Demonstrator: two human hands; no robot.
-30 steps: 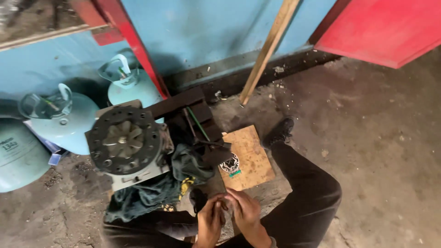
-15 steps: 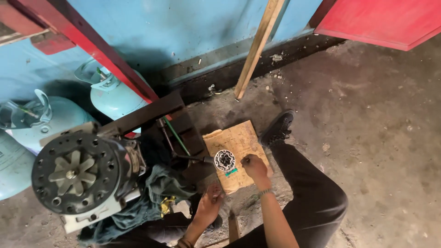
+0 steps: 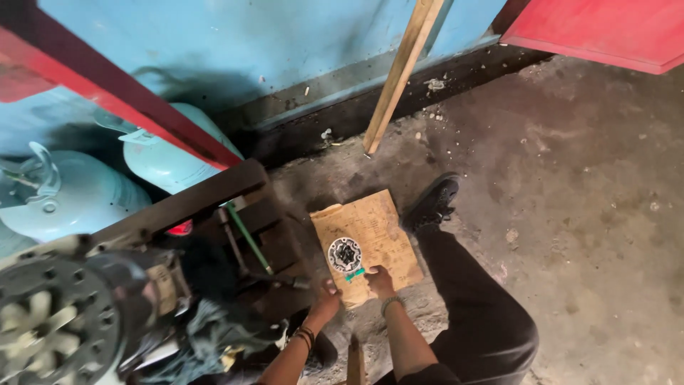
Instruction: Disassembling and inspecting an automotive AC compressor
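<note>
Now that your hands have parted and reached forward, your right hand point(image 3: 380, 280) rests loosely on the cardboard sheet point(image 3: 370, 239), apparently empty, just below the round metal disc point(image 3: 345, 254), while your left hand point(image 3: 326, 294), curled at the sheet's near edge, shows no clear hold.

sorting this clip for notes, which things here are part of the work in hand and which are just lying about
In hand: round metal disc, cardboard sheet, green-handled tool, left hand, right hand.
Lying about: gas cylinders, wooden stick, motor, red frame.
</note>
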